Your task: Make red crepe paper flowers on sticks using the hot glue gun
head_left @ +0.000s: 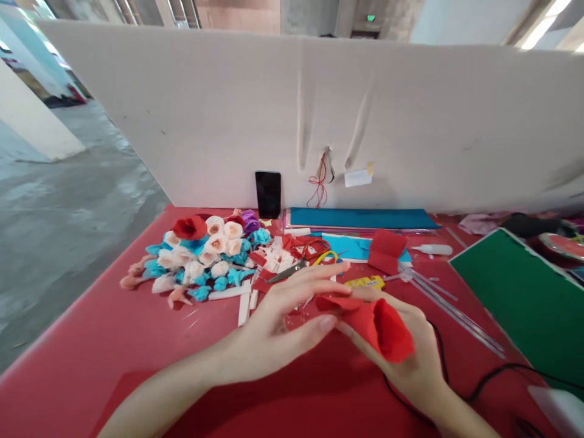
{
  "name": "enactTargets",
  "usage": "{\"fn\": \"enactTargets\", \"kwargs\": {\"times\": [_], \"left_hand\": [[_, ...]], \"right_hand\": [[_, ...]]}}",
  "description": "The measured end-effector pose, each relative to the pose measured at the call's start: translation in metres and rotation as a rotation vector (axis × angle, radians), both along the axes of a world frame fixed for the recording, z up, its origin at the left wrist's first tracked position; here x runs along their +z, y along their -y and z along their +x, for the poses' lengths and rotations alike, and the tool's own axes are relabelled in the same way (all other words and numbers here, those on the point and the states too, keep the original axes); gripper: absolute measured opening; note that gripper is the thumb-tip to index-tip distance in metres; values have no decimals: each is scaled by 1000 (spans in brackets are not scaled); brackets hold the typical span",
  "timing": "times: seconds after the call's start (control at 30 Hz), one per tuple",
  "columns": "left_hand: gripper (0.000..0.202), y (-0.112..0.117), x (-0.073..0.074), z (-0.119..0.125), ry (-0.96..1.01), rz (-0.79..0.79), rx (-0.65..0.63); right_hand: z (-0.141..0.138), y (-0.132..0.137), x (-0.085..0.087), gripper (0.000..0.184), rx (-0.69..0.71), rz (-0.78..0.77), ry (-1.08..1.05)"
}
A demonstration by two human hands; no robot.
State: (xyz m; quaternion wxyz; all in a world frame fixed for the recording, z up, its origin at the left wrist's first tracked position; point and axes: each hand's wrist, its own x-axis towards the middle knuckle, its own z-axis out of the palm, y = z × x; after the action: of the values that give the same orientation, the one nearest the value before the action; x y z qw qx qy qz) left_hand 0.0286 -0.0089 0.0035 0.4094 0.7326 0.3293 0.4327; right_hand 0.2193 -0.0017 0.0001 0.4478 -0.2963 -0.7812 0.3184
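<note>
My right hand (410, 359) is closed round a red crepe-paper flower (381, 328), its rolled petals flaring toward me. My left hand (283, 322) comes in from the left with fingers stretched out, thumb and fingertips touching the flower's narrow end near the middle of the red table (91, 353). Both hands hover just above the table surface.
A pile of finished paper roses (205, 252) in white, blue, red and purple lies at the left. Scissors (296, 267), red paper scraps (385, 249), blue sheets (360, 219), a glue bottle (433, 249), clear sticks (447, 304), a green board (524, 298), a phone (267, 193) and a black cable (479, 380) surround the hands.
</note>
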Motion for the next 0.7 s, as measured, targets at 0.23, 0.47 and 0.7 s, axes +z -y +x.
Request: {"fn": "enactTargets", "kwargs": {"times": [0.23,0.47,0.7], "left_hand": [[28,-2,-1,-1,23,86,103],[27,-2,3,-1,70,-87,40],[28,2,3,-1,76,-130,42]], "right_hand": [[-5,-7,-5,10,17,31,52],[-11,-13,-11,17,54,77,87],[-8,-12,-13,11,60,52,82]]}}
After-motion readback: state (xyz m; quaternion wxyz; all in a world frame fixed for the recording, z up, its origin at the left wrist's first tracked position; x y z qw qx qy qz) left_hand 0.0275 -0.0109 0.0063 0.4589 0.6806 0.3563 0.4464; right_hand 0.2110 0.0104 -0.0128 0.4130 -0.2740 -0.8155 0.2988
